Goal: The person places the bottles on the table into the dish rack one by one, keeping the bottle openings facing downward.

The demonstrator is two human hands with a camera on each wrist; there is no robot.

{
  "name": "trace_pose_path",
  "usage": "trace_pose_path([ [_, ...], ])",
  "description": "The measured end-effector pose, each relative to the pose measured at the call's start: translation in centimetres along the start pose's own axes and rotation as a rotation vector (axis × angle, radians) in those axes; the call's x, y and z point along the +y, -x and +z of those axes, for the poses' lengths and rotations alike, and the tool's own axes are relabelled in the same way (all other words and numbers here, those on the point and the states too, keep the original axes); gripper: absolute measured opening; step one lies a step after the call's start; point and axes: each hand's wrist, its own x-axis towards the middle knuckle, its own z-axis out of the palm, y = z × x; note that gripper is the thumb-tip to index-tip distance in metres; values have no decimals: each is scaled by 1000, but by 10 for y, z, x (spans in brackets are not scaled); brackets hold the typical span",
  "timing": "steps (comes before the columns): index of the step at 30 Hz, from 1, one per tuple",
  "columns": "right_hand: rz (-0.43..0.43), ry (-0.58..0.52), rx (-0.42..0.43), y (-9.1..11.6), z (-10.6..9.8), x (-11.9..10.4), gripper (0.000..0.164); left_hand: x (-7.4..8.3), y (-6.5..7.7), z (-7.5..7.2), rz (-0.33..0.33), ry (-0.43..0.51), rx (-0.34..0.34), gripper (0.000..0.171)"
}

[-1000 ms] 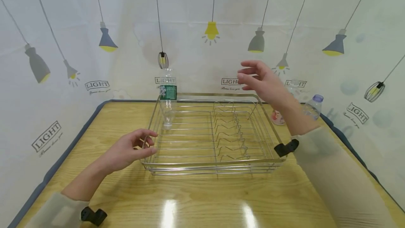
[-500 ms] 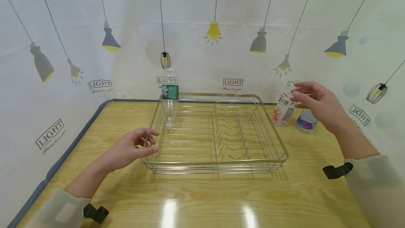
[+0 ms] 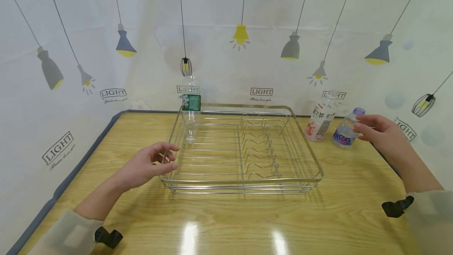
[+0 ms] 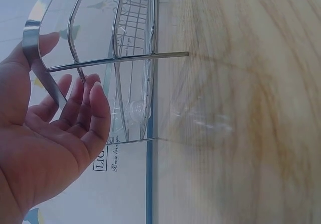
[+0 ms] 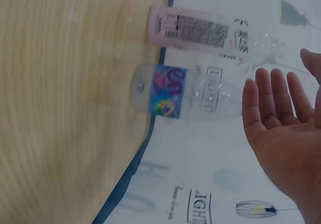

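Observation:
My left hand (image 3: pixel 150 164) is by the left front corner of a metal wire dish rack (image 3: pixel 242 182), thumb and fingers apart. In the left wrist view its loosely bent fingers lie around the rim; I cannot tell whether they touch it. A clear plastic bottle with a green label (image 3: pixel 191 102) stands neck-down in the rack's left part. My right hand (image 3: pixel 383 133) has its fingers relaxed beside the neck of a clear bottle with a purple cap and colourful label (image 3: pixel 343 139). That bottle stands upright on the table; contact is unclear. The right wrist view shows its cap hidden behind the fingers (image 5: pixel 268 96).
A clear and pink bottle with a white label (image 3: pixel 320 121) stands upright just left of the purple-capped one. The rack's right half holds a row of wavy wire dividers (image 3: pixel 260 146). Behind the wooden table (image 3: pixel 226 219) hangs a white cloth (image 3: pixel 209 7) printed with lamps.
My right hand has moved right and down from above the rack's back right to beside the purple-capped bottle. My left hand has stayed at the rack's corner.

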Motion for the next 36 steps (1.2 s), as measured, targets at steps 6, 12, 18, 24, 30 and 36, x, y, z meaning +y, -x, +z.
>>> trace_pose_path([
  [6, 14, 5, 24, -3, -6, 25, 65, 0, 1, 0, 4, 11, 5, 47],
  [12, 72, 62, 60, -11, -6, 44, 86, 0, 2, -1, -1, 14, 7, 48],
  [18, 126, 45, 82, -24, -1, 55, 94, 0, 2, 0, -2, 12, 12, 48],
  [24, 154, -25, 101, -37, 4, 64, 99, -3, 2, 0, 6, 30, 4, 47],
  [30, 184, -146, 73, -47, 12, 72, 102, -4, 1, 0, 7, 26, 8, 47],
  [36, 209, -158, 66, -53, 20, 74, 106, -5, 0, 0, 9, 23, 13, 46],
])
